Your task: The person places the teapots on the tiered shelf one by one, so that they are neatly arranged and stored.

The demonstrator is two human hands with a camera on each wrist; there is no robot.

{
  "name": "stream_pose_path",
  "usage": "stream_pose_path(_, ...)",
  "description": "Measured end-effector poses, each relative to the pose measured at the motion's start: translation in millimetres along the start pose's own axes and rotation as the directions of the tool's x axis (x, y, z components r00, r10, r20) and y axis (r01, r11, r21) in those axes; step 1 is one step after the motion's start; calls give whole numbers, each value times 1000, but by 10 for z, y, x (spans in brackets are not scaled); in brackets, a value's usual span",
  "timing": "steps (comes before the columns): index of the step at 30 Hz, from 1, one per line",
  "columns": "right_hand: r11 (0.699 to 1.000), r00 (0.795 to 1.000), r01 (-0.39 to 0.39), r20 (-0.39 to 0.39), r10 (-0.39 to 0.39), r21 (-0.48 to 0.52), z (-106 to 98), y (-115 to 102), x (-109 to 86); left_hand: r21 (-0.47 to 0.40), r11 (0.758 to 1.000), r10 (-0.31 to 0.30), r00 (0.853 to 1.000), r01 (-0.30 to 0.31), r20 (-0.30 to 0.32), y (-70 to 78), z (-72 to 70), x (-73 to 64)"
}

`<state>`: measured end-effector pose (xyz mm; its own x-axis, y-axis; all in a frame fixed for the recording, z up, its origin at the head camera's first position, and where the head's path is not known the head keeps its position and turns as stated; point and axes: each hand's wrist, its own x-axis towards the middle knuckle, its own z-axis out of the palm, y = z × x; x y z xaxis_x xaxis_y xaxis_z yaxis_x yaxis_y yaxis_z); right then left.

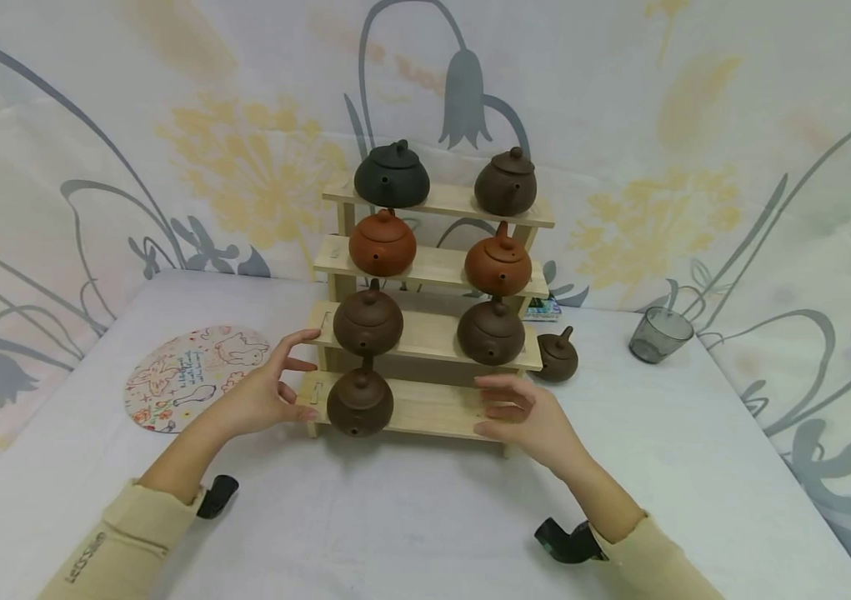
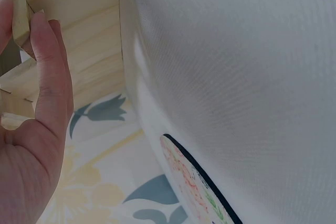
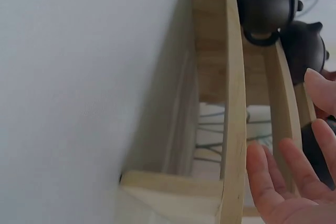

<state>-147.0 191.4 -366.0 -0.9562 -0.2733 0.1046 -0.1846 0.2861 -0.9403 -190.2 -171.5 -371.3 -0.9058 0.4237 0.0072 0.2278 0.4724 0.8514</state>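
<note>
A tiered wooden stand (image 1: 433, 408) holds several teapots. My left hand (image 1: 263, 396) pinches the left end of its bottom shelf, the board lying between fingertips in the left wrist view; one finger reaches up to the shelf above. A dark brown teapot (image 1: 360, 402) sits just right of that hand. At the bottom shelf's other end is my right hand (image 1: 530, 417), its fingers spread and gently bent close to the board, gripping nothing. Higher up stand brown teapots (image 1: 368, 323) (image 1: 491, 333), orange-brown teapots (image 1: 382, 243) (image 1: 498, 265), a black teapot (image 1: 392, 177) and another brown teapot (image 1: 506, 183).
Behind the stand's right side, another brown teapot (image 1: 558, 357) stands on the white tablecloth (image 1: 410, 525), near a small colourful item (image 1: 543, 310). A grey glass cup (image 1: 660, 336) is farther right. On the left lies a round patterned mat (image 1: 185, 375). Floral fabric hangs behind.
</note>
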Motion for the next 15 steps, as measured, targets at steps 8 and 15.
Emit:
stream_pose_path(8, 1000, 997, -2, -74, 2, 9, -207, 64, -95, 17, 1000, 7, 1000, -7, -3, 1, 1, -4)
stream_pose_path(15, 999, 988, 26, -150, -30, -29, -401, 135, -132, 13, 1000, 11, 1000, -11, -2, 0, 3, -2)
